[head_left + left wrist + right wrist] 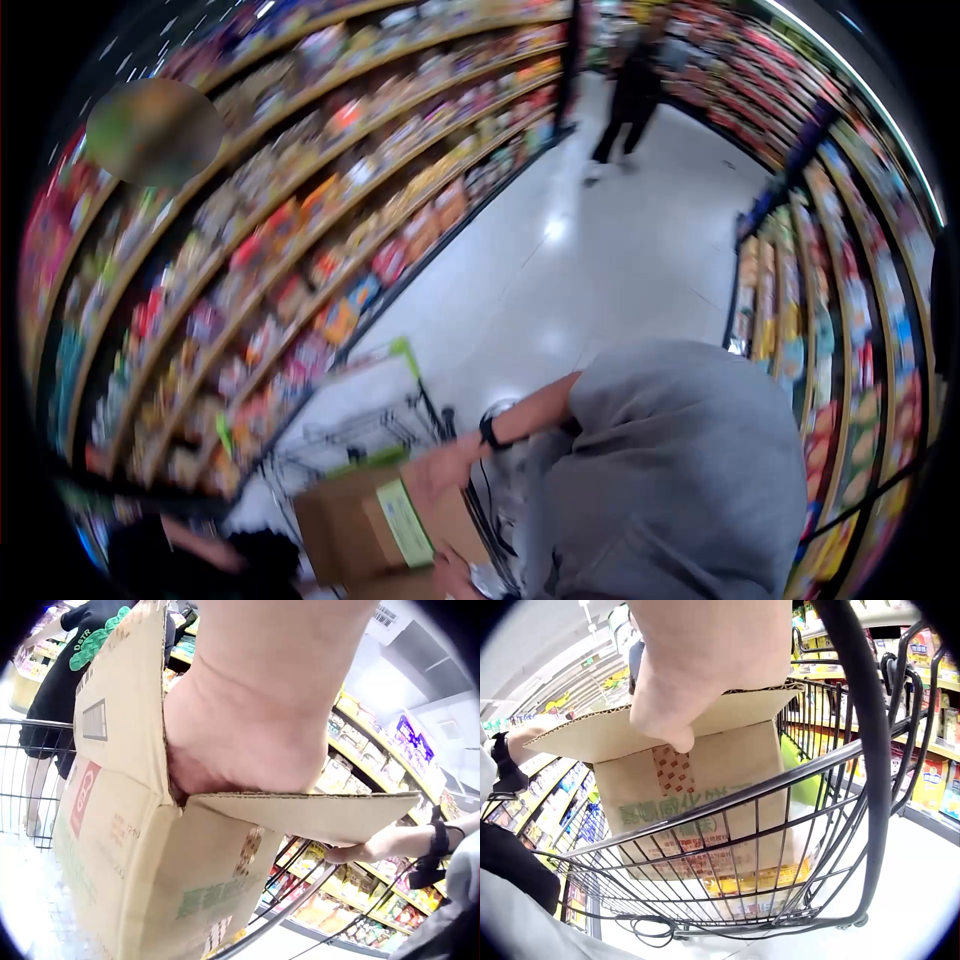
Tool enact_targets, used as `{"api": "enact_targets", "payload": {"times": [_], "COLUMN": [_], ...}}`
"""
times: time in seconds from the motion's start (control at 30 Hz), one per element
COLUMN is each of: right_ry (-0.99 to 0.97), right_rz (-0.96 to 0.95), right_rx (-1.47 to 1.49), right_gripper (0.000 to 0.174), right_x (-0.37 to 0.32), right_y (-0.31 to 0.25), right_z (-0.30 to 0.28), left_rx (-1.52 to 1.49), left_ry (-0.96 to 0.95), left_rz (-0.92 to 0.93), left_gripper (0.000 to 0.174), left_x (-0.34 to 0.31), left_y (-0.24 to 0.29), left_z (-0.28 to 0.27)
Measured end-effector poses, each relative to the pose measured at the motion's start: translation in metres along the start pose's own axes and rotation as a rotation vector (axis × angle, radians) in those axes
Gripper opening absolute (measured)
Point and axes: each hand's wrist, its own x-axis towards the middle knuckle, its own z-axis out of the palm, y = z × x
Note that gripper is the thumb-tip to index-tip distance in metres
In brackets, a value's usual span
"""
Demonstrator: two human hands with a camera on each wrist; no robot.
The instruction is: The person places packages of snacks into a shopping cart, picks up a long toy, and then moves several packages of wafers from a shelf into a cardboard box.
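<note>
An open cardboard box [345, 525] with green and red print stands in a shopping cart [780, 784]. My right hand [697, 675] holds one of its raised flaps [739, 709], thumb on the outer face and fingers behind the cardboard. At the opposite side, my left hand [247, 727] hooks over a corner of the box, its fingers hidden inside. The head view has the right hand [445, 470] above the left hand [455, 575], both at the box edge. Each wrist wears a black band. A pale green printed panel [405, 522] shows beside the right hand.
Yellow packs [757, 881] lie in the cart under the box. A person in black [90, 645] stands beside the cart; another person [630, 90] is farther down the aisle floor [560, 270]. Stocked shelves [290, 230] line both sides. A cable [649, 926] hangs at the cart.
</note>
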Motion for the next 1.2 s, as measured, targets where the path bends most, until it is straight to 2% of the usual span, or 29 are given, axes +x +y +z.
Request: {"api": "enact_targets", "payload": {"times": [0.03,0.07,0.1,0.13,0.17,0.2,0.23,0.27,0.3,0.37,0.4,0.5,0.63,0.67,0.73,0.77,0.83,0.93,0.97,1.03,1.1,1.13,1.17,1.2], "right_ry": [0.102,-0.022,-0.017,0.053,0.164,0.052,-0.014,-0.086,-0.096,-0.157,-0.148,-0.056,-0.069,-0.073,-0.014,0.002,0.003,0.018,0.022,0.000,-0.030,-0.029,0.011,0.069], "right_rz": [0.027,0.130,0.120,0.051,-0.033,0.027,0.074,0.141,0.073,0.131,0.089,0.121,0.130,0.080,0.081,0.074,0.058,0.040,0.033,0.028,0.027,0.030,0.029,0.017], "right_rx": [-0.041,-0.015,0.080,-0.042,-0.041,-0.036,-0.003,0.019,0.031,-0.033,-0.033,-0.054,-0.043,-0.039,-0.073,-0.070,-0.073,-0.084,-0.081,-0.094,-0.103,-0.101,-0.122,-0.149], "right_gripper": [0.069,0.074,0.077,0.078,0.078,0.077,0.076,0.076,0.076,0.076,0.076,0.081,0.081,0.081,0.084,0.082,0.081,0.079,0.078,0.075,0.072,0.070,0.072,0.073], "right_x": [-0.005,-0.008,-0.009,-0.011,-0.010,-0.010,-0.008,-0.007,-0.008,-0.003,0.000,-0.007,-0.010,-0.010,-0.012,-0.014,-0.017,-0.017,-0.019,-0.015,-0.022,-0.024,-0.030,-0.032], "right_y": [-0.006,-0.009,-0.005,-0.011,-0.007,-0.010,-0.022,-0.028,-0.030,-0.031,-0.030,-0.029,-0.031,-0.028,-0.022,-0.018,-0.015,-0.008,-0.005,-0.007,-0.008,-0.009,-0.008,-0.007], "right_z": [0.003,-0.001,0.005,-0.011,-0.010,-0.021,-0.036,-0.048,-0.053,-0.055,-0.054,-0.044,-0.045,-0.044,-0.035,-0.031,-0.032,-0.029,-0.026,-0.034,-0.040,-0.039,-0.032,-0.025], "left_rx": [0.012,0.011,-0.015,0.000,-0.022,-0.035,-0.025,-0.014,-0.006,0.033,0.033,0.065,0.082,0.074,0.267,0.268,0.458,0.465,0.441,0.431,0.385,0.351,0.329,0.308], "left_ry": [0.083,0.162,0.180,0.129,0.251,0.225,0.301,0.263,0.225,0.247,0.251,0.212,0.245,0.264,0.202,0.204,0.121,0.218,0.160,0.160,0.008,-0.002,0.070,-0.019], "left_rz": [-0.001,0.024,0.011,0.023,0.090,0.082,0.109,0.101,0.103,0.091,0.091,0.063,0.075,0.030,0.003,-0.016,-0.031,-0.010,-0.046,-0.055,-0.141,-0.166,-0.108,-0.133], "left_gripper": [0.074,0.076,0.071,0.068,0.067,0.066,0.063,0.062,0.061,0.060,0.061,0.063,0.066,0.066,0.061,0.061,0.066,0.061,0.059,0.058,0.061,0.063,0.063,0.066], "left_x": [-0.003,-0.017,-0.016,-0.021,-0.008,-0.014,-0.017,-0.019,-0.021,-0.020,-0.020,-0.020,-0.015,-0.017,-0.028,-0.033,-0.039,-0.045,-0.047,-0.040,-0.028,-0.027,-0.028,-0.031], "left_y": [-0.001,0.011,0.012,0.020,0.002,0.011,0.010,0.012,0.015,0.013,0.012,0.014,0.011,0.011,0.018,0.021,0.025,0.013,0.013,0.001,-0.003,-0.003,-0.009,-0.004], "left_z": [0.007,-0.001,-0.001,-0.015,0.006,-0.006,0.000,-0.006,-0.010,-0.007,-0.006,-0.009,-0.003,-0.002,-0.016,-0.024,-0.033,-0.033,-0.035,-0.025,-0.021,-0.017,-0.008,-0.016]}}
